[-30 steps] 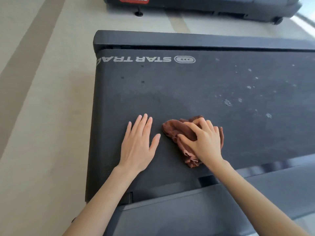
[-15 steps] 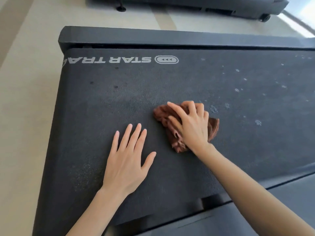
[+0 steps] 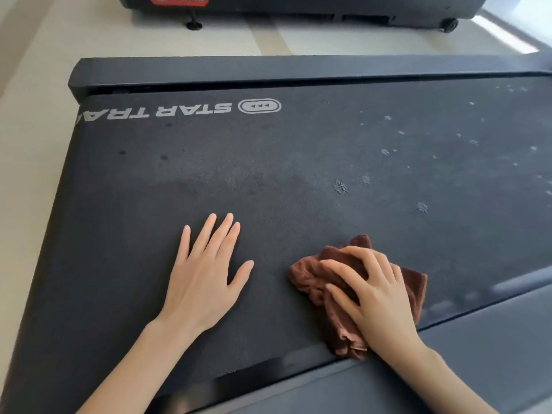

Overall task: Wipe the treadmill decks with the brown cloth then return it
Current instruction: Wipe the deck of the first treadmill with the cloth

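Note:
The dark treadmill deck [image 3: 298,162] fills most of the view, with a STAR TRAC logo at its far left. A crumpled brown cloth [image 3: 310,274] lies on the belt close to the near side rail. My right hand [image 3: 373,294] presses down on the cloth with curled fingers gripping it. My left hand [image 3: 206,273] rests flat on the belt to the left of the cloth, fingers spread, holding nothing. Pale dusty spots [image 3: 340,186] dot the belt beyond and to the right of the cloth.
A grey side rail [image 3: 448,369] runs along the near edge of the deck. The base of a second treadmill [image 3: 298,7] stands at the top across a strip of beige floor [image 3: 30,130]. Floor also lies to the left.
My right hand has pulled the cloth back toward me, from the middle of the belt to the near rail. My left hand has stayed flat on the belt.

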`<state>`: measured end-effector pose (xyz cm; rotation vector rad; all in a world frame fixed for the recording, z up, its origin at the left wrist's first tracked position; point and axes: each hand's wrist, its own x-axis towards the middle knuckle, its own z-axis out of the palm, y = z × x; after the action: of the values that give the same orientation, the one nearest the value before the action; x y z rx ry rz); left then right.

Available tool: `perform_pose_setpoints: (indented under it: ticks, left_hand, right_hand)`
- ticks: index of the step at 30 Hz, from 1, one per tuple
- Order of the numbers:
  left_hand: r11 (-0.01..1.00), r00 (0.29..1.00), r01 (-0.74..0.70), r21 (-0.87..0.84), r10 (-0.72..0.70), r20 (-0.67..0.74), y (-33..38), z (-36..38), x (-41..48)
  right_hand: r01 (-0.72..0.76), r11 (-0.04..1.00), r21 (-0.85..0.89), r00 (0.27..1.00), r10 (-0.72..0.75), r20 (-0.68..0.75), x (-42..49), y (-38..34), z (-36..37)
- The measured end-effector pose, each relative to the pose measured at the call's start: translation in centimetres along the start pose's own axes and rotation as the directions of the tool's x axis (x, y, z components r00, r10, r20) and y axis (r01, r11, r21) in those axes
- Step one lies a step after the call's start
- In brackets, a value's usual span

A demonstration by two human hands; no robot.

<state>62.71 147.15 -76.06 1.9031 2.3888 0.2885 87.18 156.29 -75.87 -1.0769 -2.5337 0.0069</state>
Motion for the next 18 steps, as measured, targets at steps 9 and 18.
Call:
perform_pose_setpoints:
  ticks: [9,18]
  left_hand:
    - [0.994,0.995,-0.100,0.036,0.099,0.017,4.4,2.1,5.5]
    - [0.996,0.996,-0.090,0.021,0.090,0.016,4.3,1.8,5.6]
  right_hand:
    - [-0.052,0.998,-0.046,0.998,0.053,0.016,10.2,4.6,2.5]
    - [-0.157,0.985,-0.072,0.984,0.162,0.068,14.7,6.1,4.0]
